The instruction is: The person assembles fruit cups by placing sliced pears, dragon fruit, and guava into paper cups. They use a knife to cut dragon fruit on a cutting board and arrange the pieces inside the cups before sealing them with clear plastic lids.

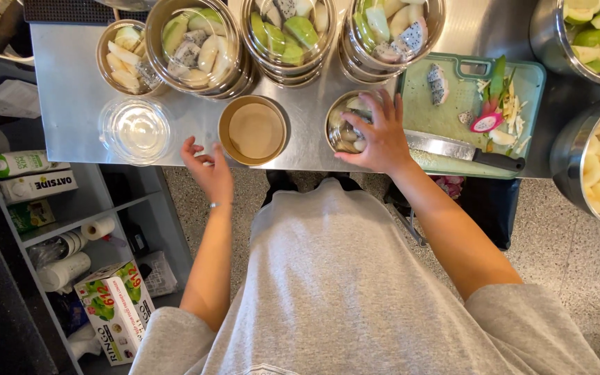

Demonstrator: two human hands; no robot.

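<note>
Right hand covers fruit cup; left hand hovers free.

Brushed steel table; glossy plastic lid; matt green board.

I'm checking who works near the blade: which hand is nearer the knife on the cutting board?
Right. The right hand rests on a cup just beside the knife; the left hand is far across.

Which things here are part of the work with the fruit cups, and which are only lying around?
In use:
right hand over a fruit cup
left hand near the empty paper cup
clear lids
filled fruit cups
cutting board, knife

Lying about:
paper roll
cartons
printed box on the shelves
</note>
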